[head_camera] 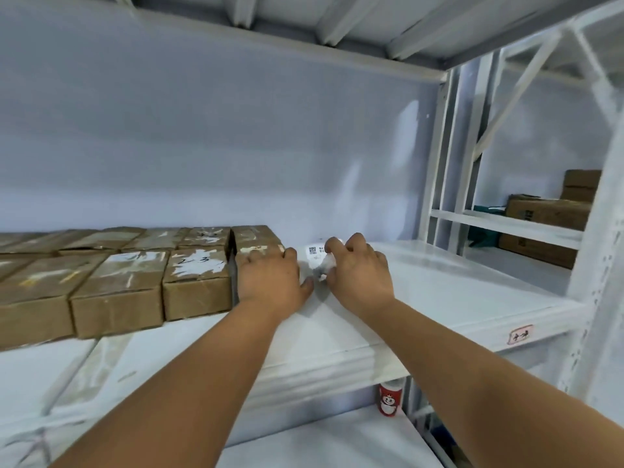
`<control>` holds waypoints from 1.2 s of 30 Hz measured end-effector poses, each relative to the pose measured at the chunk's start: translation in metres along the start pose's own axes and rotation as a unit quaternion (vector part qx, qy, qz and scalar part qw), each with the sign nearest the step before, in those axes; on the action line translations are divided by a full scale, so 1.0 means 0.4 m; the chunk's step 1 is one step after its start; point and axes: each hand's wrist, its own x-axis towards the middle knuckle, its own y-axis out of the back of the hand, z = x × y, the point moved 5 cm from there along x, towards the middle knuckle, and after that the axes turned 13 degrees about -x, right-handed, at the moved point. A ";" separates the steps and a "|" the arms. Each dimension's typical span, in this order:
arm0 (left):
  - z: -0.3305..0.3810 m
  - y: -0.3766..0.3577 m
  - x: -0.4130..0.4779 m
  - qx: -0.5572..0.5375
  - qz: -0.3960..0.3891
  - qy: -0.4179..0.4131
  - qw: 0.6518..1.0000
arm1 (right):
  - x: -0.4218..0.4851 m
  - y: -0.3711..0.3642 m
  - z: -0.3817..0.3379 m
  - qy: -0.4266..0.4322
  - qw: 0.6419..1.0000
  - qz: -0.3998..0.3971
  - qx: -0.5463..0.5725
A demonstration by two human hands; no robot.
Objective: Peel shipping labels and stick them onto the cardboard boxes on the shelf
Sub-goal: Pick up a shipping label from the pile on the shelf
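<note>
The grip of the right hand [358, 273] is closed down tight. Its curled fingers and thumb pinch a small white label [313, 253] that carries a square printed code and some fine print too small to read. The lower part of the paper is blurred, so it cannot be told whether it is partly peeled from a backing. The label sits between the two hands, just above the white shelf [456, 292] and just right of the rightmost box. The left hand [270, 276] has no grip on anything: it lies palm down with fairly straight fingers, the fingertips resting on top of that rightmost box and the thumb stretched right toward the label. Whether the thumb touches the paper is unclear. To the left, the cardboard boxes [196, 275] stand in a near row and a far row, packed side by side along the shelf. Their tops are streaked with white remnants and tape, and one bears handwritten marks. A small pink sticker [520, 334] is on the shelf's near edge, to the right of the arms. Below that edge, on the lower shelf, stands a red container [390, 398] with a white figure on it. Far right, past the white metal uprights [442, 163], larger brown cartons [547, 214] sit stacked on a neighbouring rack. A pale wall [202, 130] closes the back.
</note>
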 end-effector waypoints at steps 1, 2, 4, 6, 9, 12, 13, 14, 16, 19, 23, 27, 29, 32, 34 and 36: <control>0.004 -0.006 -0.003 0.012 -0.015 -0.014 1.000 | -0.009 -0.003 -0.001 -0.015 1.000 0.004 -0.004; 0.005 -0.009 -0.007 0.017 -0.025 -0.031 0.999 | -0.020 -0.005 -0.005 -0.026 1.000 0.003 -0.013; -0.001 -0.008 -0.013 0.005 -0.038 -0.058 0.998 | -0.039 -0.024 -0.006 -0.040 0.998 -0.022 -0.033; -0.014 -0.008 -0.018 -0.020 -0.051 -0.073 0.996 | -0.046 -0.042 -0.001 -0.051 0.996 -0.053 -0.041; -0.032 -0.005 -0.035 -0.046 -0.062 -0.084 0.993 | -0.047 -0.043 -0.003 -0.070 0.996 -0.058 -0.014; -0.022 0.002 -0.059 -0.055 -0.051 -0.105 0.992 | -0.046 -0.036 0.000 -0.086 0.995 -0.046 0.019; -0.023 0.004 -0.067 -0.054 -0.055 -0.114 0.990 | -0.045 -0.031 -0.003 -0.093 0.994 -0.041 0.031; -0.012 0.001 -0.071 -0.058 -0.057 -0.122 0.989 | -0.044 -0.029 0.007 -0.098 0.994 -0.038 0.041; -0.006 0.004 -0.081 -0.061 -0.052 -0.129 0.988 | -0.045 -0.028 0.010 -0.100 0.991 -0.048 0.071; -0.001 0.017 -0.101 -0.048 -0.033 -0.140 0.988 | -0.043 -0.024 0.008 -0.102 0.987 -0.051 0.113; 0.000 0.033 -0.135 -0.028 -0.015 -0.155 0.987 | -0.041 -0.028 0.012 -0.109 0.986 -0.059 0.112; -0.005 0.050 -0.152 0.004 0.017 -0.144 0.989 | -0.048 -0.017 0.018 -0.124 0.976 -0.057 0.167; 0.000 0.059 -0.150 0.014 0.050 -0.148 0.988 | -0.051 -0.008 0.019 -0.120 0.972 -0.048 0.195; 0.007 0.081 -0.151 0.024 0.140 -0.156 0.978 | -0.047 -0.011 0.021 -0.120 0.966 -0.053 0.224; 0.004 0.083 -0.152 0.018 0.158 -0.139 0.977 | -0.045 -0.017 0.029 -0.131 0.961 -0.056 0.235; 0.000 0.080 -0.153 0.011 0.138 -0.112 0.984 | -0.045 -0.014 0.034 -0.141 0.957 -0.043 0.248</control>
